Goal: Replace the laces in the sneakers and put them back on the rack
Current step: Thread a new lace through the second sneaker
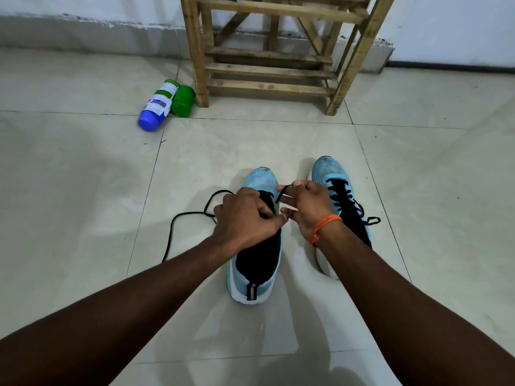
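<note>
Evidently mid-lacing at frame centre, the left hand (245, 215) grips the unlaced sneaker (257, 274) at its throat while the right hand (309, 207) pinches the black lace (282, 195) tip, which probably needs threading through an eyelet next, beside the laced sneaker (331, 174).

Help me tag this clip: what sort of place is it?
Probably a room at home, perhaps an entryway: pale glossy floor tiles, a slatted wooden shoe rack by a white painted wall, and two light-blue knit sneakers standing on the floor.
</note>
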